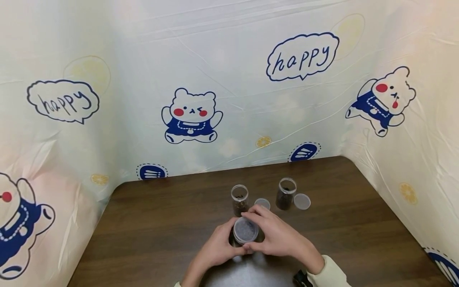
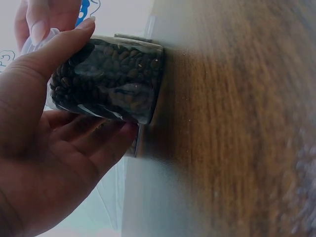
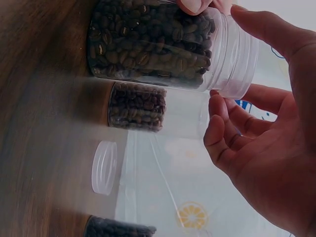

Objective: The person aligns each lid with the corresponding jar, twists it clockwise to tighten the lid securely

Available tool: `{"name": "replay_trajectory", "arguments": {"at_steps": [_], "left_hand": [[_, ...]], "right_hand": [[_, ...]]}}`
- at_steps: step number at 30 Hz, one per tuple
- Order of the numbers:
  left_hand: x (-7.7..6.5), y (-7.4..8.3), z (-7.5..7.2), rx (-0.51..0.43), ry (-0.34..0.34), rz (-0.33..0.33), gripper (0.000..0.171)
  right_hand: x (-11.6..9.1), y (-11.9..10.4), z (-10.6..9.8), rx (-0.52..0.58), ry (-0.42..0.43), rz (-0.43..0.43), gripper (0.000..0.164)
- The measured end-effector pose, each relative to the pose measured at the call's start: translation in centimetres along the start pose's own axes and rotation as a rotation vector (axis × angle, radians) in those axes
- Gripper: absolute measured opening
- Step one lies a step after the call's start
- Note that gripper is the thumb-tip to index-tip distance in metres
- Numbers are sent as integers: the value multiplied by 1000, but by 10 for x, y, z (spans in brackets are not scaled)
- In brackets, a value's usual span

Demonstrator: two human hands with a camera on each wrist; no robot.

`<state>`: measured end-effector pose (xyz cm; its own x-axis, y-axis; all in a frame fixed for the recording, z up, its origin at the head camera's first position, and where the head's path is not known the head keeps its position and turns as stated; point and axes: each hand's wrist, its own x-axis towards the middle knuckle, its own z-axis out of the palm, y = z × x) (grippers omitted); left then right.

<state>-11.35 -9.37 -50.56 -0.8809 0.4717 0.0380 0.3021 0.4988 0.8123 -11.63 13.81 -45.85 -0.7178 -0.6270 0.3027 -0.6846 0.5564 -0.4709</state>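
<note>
A clear jar of coffee beans [image 2: 111, 79] stands on the table in front of me, a translucent lid [image 1: 246, 230] on its mouth. My left hand [image 1: 220, 244] grips the jar's side, thumb and fingers curved around it. On the other side, my right hand [image 1: 277, 233] holds the lid's rim between thumb and fingertips, as the right wrist view shows. Just behind is an uncovered jar [image 3: 138, 106] partly filled with beans. Farther right stands another uncovered jar [image 1: 285, 196] with dark contents.
One loose lid [image 1: 263, 204] lies between the two uncovered jars, partly behind my right hand. A second loose lid [image 1: 302, 201] lies right of the far jar. The brown wooden table [image 1: 161, 215] meets a printed curtain [image 1: 244, 99] at the back and sides.
</note>
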Motion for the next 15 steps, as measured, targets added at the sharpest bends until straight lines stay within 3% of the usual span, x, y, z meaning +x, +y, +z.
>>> {"name": "replay_trajectory", "arguments": {"at_steps": [15], "left_hand": [[0, -1, 0, -7, -7, -4, 74]], "right_hand": [[4, 1, 1, 26, -59, 31, 70]]}}
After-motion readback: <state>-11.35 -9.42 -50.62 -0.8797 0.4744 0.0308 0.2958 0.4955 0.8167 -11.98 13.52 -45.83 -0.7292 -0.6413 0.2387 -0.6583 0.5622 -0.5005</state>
